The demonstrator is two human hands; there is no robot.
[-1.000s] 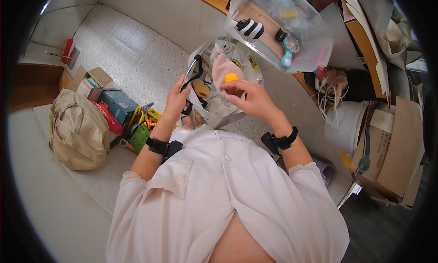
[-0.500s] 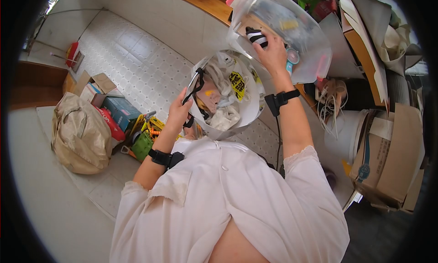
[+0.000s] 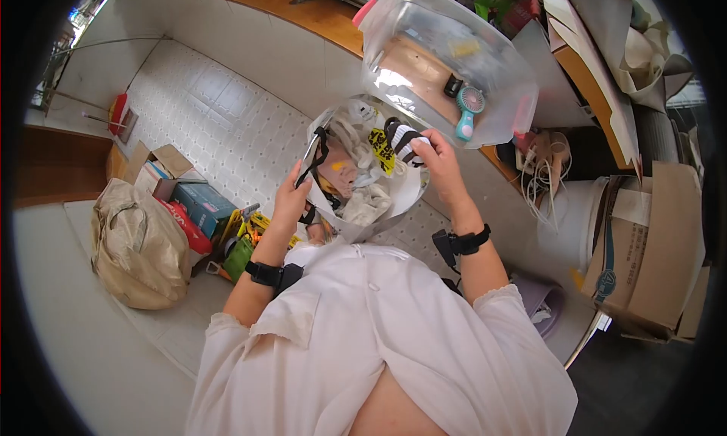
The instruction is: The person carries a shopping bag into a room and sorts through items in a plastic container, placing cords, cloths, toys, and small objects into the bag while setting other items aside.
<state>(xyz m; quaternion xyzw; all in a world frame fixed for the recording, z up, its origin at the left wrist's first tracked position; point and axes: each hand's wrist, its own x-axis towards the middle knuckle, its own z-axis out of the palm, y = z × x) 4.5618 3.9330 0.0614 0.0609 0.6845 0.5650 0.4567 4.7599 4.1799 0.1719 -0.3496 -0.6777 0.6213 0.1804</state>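
Observation:
My left hand [image 3: 290, 199] is closed on the black handle [image 3: 312, 157] at the near-left rim of a white shopping bag [image 3: 410, 195]. Crumpled plastic bags and a yellow piece with black print [image 3: 381, 150] lie inside the bag. Over its right side, my right hand [image 3: 441, 169] pinches a black-and-white striped bundle [image 3: 404, 142], whose exact kind I cannot make out. Beyond, a clear plastic box [image 3: 382, 38] holds a turquoise handheld fan [image 3: 467, 118] and a small black object [image 3: 453, 85].
To the left stand a beige sack [image 3: 140, 243], a teal box [image 3: 203, 207] and a green bag [image 3: 240, 258]. White cables [image 3: 541, 180] hang at the right, near a cardboard box [image 3: 655, 247]. A purple bin [image 3: 541, 303] stands by my right elbow.
My right hand has come out of the clear box, moving down and left with the striped bundle to the shopping bag. My left hand keeps its hold on the handle.

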